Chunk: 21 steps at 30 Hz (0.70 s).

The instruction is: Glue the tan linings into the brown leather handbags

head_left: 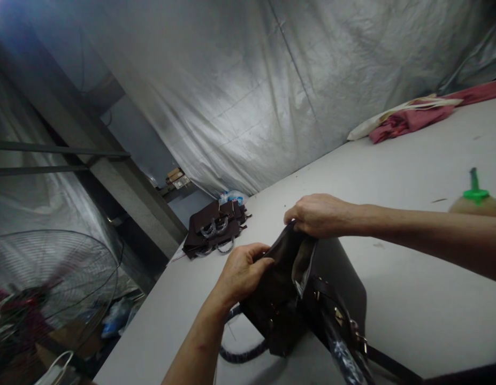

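Observation:
A dark brown handbag (336,278) lies on the white table (412,176) in front of me, its mouth open and its wrapped handles trailing toward me. My left hand (242,270) is closed on the near edge of the bag's opening. My right hand (322,215) grips the far edge of the opening, fingers curled over the rim. The two hands hold the mouth apart, and the pale lining shows inside.
A stack of more dark handbags (215,227) sits at the table's far corner. Pink and cream cloth (412,115) lies at the back right. A green-capped bottle (476,200) stands at the right. A fan (47,299) stands beside the table at the left, and a silver tarp hangs behind.

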Each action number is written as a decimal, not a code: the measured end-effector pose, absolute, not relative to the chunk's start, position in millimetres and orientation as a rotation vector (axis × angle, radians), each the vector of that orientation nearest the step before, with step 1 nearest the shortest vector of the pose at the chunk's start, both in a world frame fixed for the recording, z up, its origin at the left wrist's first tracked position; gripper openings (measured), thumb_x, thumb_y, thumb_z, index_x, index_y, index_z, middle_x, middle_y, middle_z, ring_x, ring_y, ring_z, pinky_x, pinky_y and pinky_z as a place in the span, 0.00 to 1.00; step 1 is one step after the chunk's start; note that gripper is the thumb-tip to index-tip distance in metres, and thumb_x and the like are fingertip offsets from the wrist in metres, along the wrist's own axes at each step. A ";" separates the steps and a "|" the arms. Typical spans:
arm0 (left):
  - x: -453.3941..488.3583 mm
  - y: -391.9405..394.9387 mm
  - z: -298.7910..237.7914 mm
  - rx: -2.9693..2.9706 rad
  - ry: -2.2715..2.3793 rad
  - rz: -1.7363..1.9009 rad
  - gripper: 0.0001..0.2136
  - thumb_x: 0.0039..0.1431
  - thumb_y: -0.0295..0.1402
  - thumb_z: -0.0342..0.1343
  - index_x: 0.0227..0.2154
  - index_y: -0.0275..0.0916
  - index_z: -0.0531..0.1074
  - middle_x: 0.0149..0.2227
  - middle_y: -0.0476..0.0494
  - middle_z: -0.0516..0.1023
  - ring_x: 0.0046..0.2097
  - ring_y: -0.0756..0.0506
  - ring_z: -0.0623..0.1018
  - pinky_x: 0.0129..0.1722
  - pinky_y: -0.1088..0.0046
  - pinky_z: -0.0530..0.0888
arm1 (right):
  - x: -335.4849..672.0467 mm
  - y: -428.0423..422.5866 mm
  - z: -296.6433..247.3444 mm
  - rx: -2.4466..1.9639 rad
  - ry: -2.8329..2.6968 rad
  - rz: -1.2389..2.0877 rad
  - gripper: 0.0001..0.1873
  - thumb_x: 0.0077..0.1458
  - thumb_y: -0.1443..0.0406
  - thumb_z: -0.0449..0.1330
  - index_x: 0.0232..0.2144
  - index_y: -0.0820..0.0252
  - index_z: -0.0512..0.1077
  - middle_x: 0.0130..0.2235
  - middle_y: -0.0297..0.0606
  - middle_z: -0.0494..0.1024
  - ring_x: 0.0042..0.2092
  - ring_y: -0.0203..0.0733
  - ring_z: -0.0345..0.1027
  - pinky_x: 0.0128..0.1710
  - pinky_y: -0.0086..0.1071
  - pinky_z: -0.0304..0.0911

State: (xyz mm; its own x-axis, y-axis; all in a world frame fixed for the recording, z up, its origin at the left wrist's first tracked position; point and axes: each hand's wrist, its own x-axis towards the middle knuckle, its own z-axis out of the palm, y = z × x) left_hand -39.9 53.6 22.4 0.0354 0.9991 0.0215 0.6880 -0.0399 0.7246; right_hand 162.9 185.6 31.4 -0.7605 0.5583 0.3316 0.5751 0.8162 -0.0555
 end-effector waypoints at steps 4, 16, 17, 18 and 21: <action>-39.7 54.3 21.6 1.803 1.719 0.752 0.13 0.56 0.31 0.55 0.42 0.41 0.80 0.37 0.46 0.81 0.37 0.47 0.77 0.36 0.74 0.70 | 158.5 190.0 30.5 -0.872 -2.650 -0.050 0.21 0.49 0.67 0.54 0.43 0.48 0.78 0.36 0.40 0.82 0.36 0.45 0.72 0.28 0.31 0.48; -46.9 78.8 40.0 1.688 1.810 0.504 0.07 0.47 0.32 0.61 0.30 0.36 0.74 0.25 0.51 0.73 0.26 0.51 0.71 0.25 0.78 0.64 | 145.9 182.4 33.8 -0.820 -2.716 -0.135 0.16 0.47 0.71 0.54 0.33 0.55 0.80 0.31 0.41 0.80 0.33 0.42 0.69 0.26 0.32 0.43; -42.9 85.8 40.9 1.698 1.809 0.504 0.08 0.47 0.34 0.61 0.30 0.36 0.74 0.25 0.51 0.74 0.26 0.51 0.71 0.26 0.78 0.64 | 144.6 182.3 33.3 -0.805 -2.716 -0.131 0.16 0.47 0.71 0.54 0.33 0.54 0.80 0.31 0.41 0.80 0.33 0.42 0.69 0.26 0.32 0.43; -38.3 92.8 40.9 1.719 1.804 0.529 0.08 0.49 0.35 0.61 0.31 0.36 0.75 0.26 0.50 0.74 0.27 0.51 0.71 0.26 0.77 0.65 | 143.9 182.7 32.5 -0.792 -2.711 -0.117 0.16 0.49 0.70 0.53 0.33 0.54 0.80 0.31 0.41 0.80 0.33 0.42 0.69 0.26 0.32 0.44; -27.6 109.8 35.8 1.844 1.828 0.580 0.08 0.51 0.35 0.59 0.30 0.35 0.77 0.26 0.49 0.75 0.29 0.50 0.72 0.28 0.77 0.66 | 147.5 185.7 29.4 -0.765 -2.700 -0.038 0.16 0.53 0.66 0.54 0.41 0.52 0.78 0.35 0.41 0.80 0.34 0.43 0.70 0.27 0.31 0.46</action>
State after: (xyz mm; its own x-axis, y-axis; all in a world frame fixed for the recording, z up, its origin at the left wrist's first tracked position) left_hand -27.6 109.8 35.8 0.0198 0.9993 -0.0329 0.7977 0.0040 0.6031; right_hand 147.5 185.7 29.4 -0.7999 0.5055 0.3235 0.5144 0.8551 -0.0643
